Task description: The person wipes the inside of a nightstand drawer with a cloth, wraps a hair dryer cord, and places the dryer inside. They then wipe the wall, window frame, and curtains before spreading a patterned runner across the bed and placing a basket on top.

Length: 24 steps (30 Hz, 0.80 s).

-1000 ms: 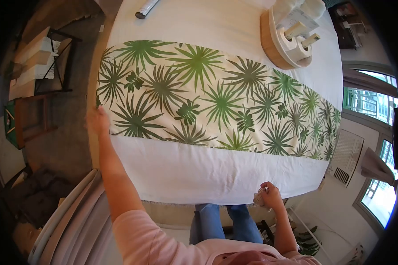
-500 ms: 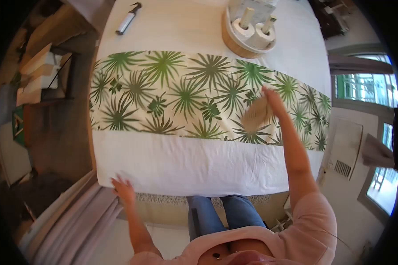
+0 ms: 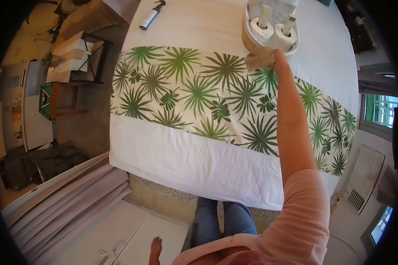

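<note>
Head view, taken from the near edge of the worktop [image 3: 185,168]. White tablecloth over it, palm-leaf runner [image 3: 194,92] laid crosswise.

Right hand [image 3: 279,58]: stretched far over the runner, arm nearly straight, fingers [image 3: 274,55] clenched on a tan cloth [image 3: 260,58]. Tan cloth: at the far edge of the runner, just beside the rim of the round tray [image 3: 245,39]. Touching the fabric or hovering just above it, cannot tell which. On the tray: two white holders with pale sticks upright.

Left hand [image 3: 155,247]: hanging low beside the jeans [image 3: 225,218], well apart from the worktop. Too small and dim to tell whether slack or clenched; nothing seen in it.

Spray bottle [image 3: 151,17]: on its side near the far left corner, well apart from both hands.

Step in hand, as judged: bringing the tan cloth to the tray side of the runner.

Notes on doing it well:
- At full reach, little control from the wrist. Lean the body in rather than stretching further.
- Guide the cloth with flat fingertips and keep it bunched, no loose corner trailing.
- Move along the runner's edge, not across it, to avoid rucking the print into creases.
- Mind the tray rim: a knock there likely to tip the upright sticks.
- Lift the forearm and pink sleeve [image 3: 305,207] clear of the runner, otherwise apt to drag it.
- Bracing the free hand on the near edge probably useful against the tablecloth sliding.
</note>
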Available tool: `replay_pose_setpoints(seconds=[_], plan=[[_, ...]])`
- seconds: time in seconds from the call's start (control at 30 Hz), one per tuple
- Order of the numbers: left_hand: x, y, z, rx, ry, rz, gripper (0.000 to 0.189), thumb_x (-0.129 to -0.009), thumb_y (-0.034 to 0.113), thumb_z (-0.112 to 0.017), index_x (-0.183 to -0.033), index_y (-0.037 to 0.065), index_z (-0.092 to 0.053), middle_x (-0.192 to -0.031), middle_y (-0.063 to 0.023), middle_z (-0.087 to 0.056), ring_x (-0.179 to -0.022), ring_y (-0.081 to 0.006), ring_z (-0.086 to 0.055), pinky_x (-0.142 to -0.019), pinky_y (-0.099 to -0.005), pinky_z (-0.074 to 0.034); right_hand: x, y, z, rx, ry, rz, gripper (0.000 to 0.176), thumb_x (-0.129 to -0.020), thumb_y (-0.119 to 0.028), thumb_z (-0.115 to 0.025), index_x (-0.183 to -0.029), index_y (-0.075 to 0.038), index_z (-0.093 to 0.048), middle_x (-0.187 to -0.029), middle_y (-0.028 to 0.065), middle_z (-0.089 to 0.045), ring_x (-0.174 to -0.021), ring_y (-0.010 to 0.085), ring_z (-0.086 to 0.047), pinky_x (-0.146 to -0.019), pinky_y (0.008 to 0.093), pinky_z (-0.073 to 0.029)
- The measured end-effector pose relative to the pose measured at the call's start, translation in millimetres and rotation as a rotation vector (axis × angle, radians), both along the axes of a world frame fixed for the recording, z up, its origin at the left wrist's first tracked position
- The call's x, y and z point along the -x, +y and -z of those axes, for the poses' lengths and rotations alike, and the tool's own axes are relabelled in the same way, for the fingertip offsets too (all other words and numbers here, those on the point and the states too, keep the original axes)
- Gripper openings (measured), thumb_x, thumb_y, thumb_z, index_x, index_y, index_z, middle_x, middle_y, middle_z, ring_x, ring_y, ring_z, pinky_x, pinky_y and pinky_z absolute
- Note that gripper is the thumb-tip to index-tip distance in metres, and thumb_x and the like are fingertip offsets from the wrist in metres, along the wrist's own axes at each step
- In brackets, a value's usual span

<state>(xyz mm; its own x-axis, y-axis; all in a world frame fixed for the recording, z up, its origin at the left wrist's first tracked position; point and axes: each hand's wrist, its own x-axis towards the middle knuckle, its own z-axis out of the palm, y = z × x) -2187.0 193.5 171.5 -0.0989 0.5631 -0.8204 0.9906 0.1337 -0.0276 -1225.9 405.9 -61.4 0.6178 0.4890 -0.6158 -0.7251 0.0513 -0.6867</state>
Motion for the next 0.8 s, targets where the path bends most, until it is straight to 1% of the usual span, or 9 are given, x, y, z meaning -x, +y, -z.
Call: replay_pose_setpoints(seconds=[0.03, 0.1, 0.2, 0.27, 0.33, 0.4, 0.6, 0.7, 0.8], plan=[[-19.0, 12.4, -1.4, -0.125, -0.026, -0.410, 0.032, -0.089, 0.018, -0.049, -0.114, -0.003, -0.052, -0.110, -0.0162, -0.057, -0.102, -0.0253, -0.054, -0.089, -0.0333, -0.042, -3.6, -5.1, 1.7, 0.009, -0.047, 0.045, 0.035, -0.086, -0.021, -0.037, -0.107, 0.004, -0.049, -0.100, 0.0196, -0.059, -0.088, 0.0329, -0.061, -0.079, 0.0481, -0.050], [-24.1, 31.3, 8.8, -0.206, -0.081, -0.527, 0.031, -0.090, 0.016, -0.048, -0.115, -0.001, -0.051, -0.108, -0.0153, -0.057, -0.101, -0.0203, -0.053, -0.089, -0.0304, -0.041, -2.1, -28.2, -18.1, 0.072, -0.104, 0.083, 0.034, -0.085, -0.018, -0.037, -0.107, 0.005, -0.048, -0.101, 0.0202, -0.058, -0.089, 0.0339, -0.061, -0.078, 0.0490, -0.051], [-35.0, 36.2, 22.5, -0.175, -0.178, -0.509, 0.033, -0.089, 0.017, -0.049, -0.117, 0.000, -0.051, -0.109, -0.0156, -0.057, -0.102, -0.0221, -0.053, -0.090, -0.0319, -0.041, 19.9, -65.0, -62.5, 0.148, -0.111, 0.091, 0.035, -0.084, -0.017, -0.039, -0.108, 0.006, -0.047, -0.101, 0.0202, -0.057, -0.088, 0.0341, -0.061, -0.075, 0.0484, -0.051], [-41.1, 32.7, 27.8, -0.079, -0.195, -0.332, 0.034, -0.089, 0.019, -0.049, -0.117, 0.001, -0.051, -0.111, -0.0160, -0.057, -0.104, -0.0234, -0.053, -0.091, -0.0331, -0.040, 51.6, -94.6, -86.7, 0.148, -0.096, 0.134, 0.036, -0.083, -0.018, -0.042, -0.109, 0.007, -0.047, -0.100, 0.0201, -0.057, -0.088, 0.0333, -0.061, -0.073, 0.0468, -0.052], [-47.8, 30.8, 32.4, 0.054, -0.186, -0.298, 0.035, -0.089, 0.020, -0.049, -0.117, 0.000, -0.051, -0.112, -0.0164, -0.057, -0.105, -0.0237, -0.052, -0.092, -0.0333, -0.039, 89.6, -119.8, -104.2, 0.346, -0.176, 0.170, 0.041, -0.081, -0.020, -0.047, -0.110, 0.008, -0.046, -0.099, 0.0191, -0.057, -0.086, 0.0321, -0.061, -0.072, 0.0442, -0.052], [-60.1, 32.2, 34.9, 0.053, -0.238, -0.297, 0.035, -0.089, 0.021, -0.049, -0.117, 0.000, -0.051, -0.113, -0.0164, -0.057, -0.106, -0.0233, -0.052, -0.092, -0.0330, -0.039, 139.8, -137.0, -140.6, 0.377, -0.176, 0.253, 0.035, -0.074, -0.013, -0.047, -0.099, 0.011, -0.050, -0.090, 0.0203, -0.056, -0.076, 0.0326, -0.060, -0.067, 0.0449, -0.050], [-59.0, 48.5, 41.5, 0.005, -0.321, -0.328, 0.036, -0.090, 0.023, -0.048, -0.117, 0.000, -0.051, -0.114, -0.0156, -0.057, -0.106, -0.0233, -0.052, -0.092, -0.0332, -0.039, 238.7, -196.9, -71.8, 0.438, -0.265, 0.292, 0.038, -0.073, -0.019, -0.050, -0.096, 0.011, -0.055, -0.090, 0.0199, -0.058, -0.082, 0.0285, -0.056, -0.072, 0.0380, -0.043], [-63.2, 57.9, 28.9, -0.031, -0.320, -0.395, 0.035, -0.090, 0.022, -0.047, -0.117, -0.001, -0.051, -0.112, -0.0153, -0.057, -0.106, -0.0238, -0.052, -0.092, -0.0335, -0.038, 292.4, -198.0, -103.6, 0.469, -0.124, 0.331, 0.038, -0.073, -0.019, -0.050, -0.099, 0.010, -0.054, -0.091, 0.0195, -0.058, -0.083, 0.0282, -0.055, -0.074, 0.0368, -0.043], [-57.9, 58.0, 22.8, -0.056, -0.363, -0.392, 0.034, -0.091, 0.021, -0.046, -0.116, -0.002, -0.051, -0.112, -0.0158, -0.057, -0.105, -0.0243, -0.052, -0.091, -0.0341, -0.038, 323.2, -205.1, -98.4, 0.426, -0.067, 0.377, 0.039, -0.074, -0.018, -0.049, -0.102, 0.009, -0.052, -0.093, 0.0183, -0.057, -0.081, 0.0273, -0.055, -0.073, 0.0374, -0.043]])
